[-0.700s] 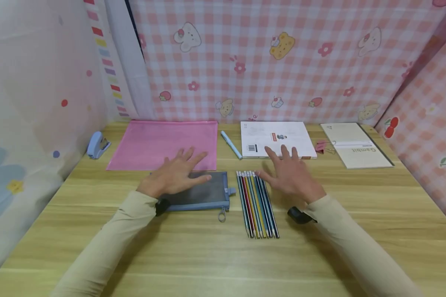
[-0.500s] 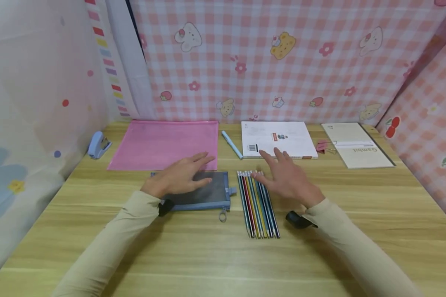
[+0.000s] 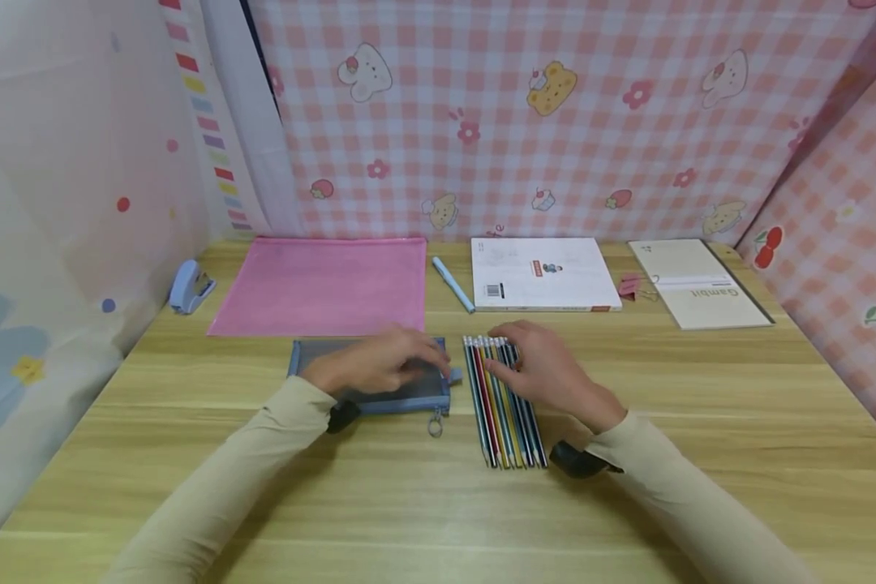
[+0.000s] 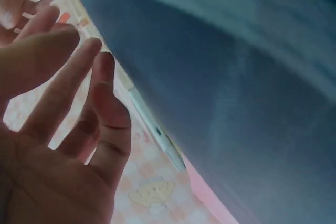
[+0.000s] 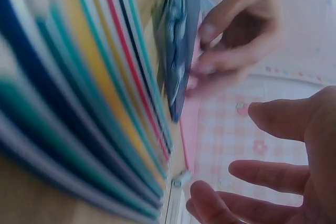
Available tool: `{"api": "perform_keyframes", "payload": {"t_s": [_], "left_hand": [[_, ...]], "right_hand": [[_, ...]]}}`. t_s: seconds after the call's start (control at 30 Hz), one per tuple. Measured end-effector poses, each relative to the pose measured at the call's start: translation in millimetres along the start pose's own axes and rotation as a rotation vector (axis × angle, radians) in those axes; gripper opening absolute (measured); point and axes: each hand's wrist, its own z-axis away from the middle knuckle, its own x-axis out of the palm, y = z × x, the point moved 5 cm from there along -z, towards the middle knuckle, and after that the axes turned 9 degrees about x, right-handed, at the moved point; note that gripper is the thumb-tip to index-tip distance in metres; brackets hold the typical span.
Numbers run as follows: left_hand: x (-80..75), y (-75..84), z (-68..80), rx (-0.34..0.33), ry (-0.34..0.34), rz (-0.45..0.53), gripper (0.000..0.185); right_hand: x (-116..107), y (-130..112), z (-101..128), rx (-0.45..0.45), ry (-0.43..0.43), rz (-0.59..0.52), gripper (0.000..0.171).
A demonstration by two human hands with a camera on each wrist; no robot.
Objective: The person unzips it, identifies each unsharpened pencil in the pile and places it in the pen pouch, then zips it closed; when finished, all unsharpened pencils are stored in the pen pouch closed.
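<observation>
A wooden table [image 3: 423, 503] with a light grain stands in a corner closed by cloth walls. The back wall [image 3: 555, 122] is pink and white check with bears, cakes and flowers; the left wall [image 3: 58, 162] is pale with coloured dots.

Near the middle of the table lies a grey pencil case [image 3: 314, 357] with a blue edge. The left hand [image 3: 375, 365] rests on top of it, fingers loosely bent toward the right end, and grips nothing that I can see. Just beside the case, on its right, is a row of pencils [image 3: 500, 414] lying side by side. The right hand [image 3: 543, 369] is over the far ends of the pencils, fingers relaxed and a little apart.

Along the back lie a pink folder [image 3: 321, 280], a blue pen [image 3: 453, 284], a white book [image 3: 543, 272], a pink clip [image 3: 631, 285] and a notebook [image 3: 697, 284]. A blue stapler [image 3: 188, 285] sits at the left edge.
</observation>
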Motion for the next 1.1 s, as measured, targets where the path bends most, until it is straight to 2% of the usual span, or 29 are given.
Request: {"api": "perform_keyframes", "payload": {"t_s": [0.17,0.37,0.47,0.57,0.77,0.9,1.1], "left_hand": [[11.7,1.3,-4.6,-0.006,-0.102,-0.055,0.036],[16.7,2.1,-10.0,-0.037,-0.101,-0.069,0.025],[15.5,1.5,-13.9,-0.019,-0.09,-0.084,0.017],[6.9,0.2,-16.4,0.003,-0.048,-0.102,0.013],[-23.8,-2.8,-15.0,0.047,0.072,-0.119,0.018],[-38.8,-7.8,-10.4,-0.006,0.132,-0.025,0.018],[-46.7,-17.9,-4.3,-0.091,0.233,0.141,0.017]], "right_hand": [[5,-10,4,0.001,-0.057,-0.065,0.041],[9,-10,4,0.018,-0.079,-0.089,0.038],[11,-9,4,0.006,-0.077,-0.114,0.035],[12,-12,4,-0.02,-0.08,-0.162,0.032],[13,-25,3,-0.039,-0.081,-0.302,0.017],[16,-35,0,-0.054,-0.045,-0.363,0.009],[21,-44,-5,-0.09,0.061,-0.382,0.013]]}}
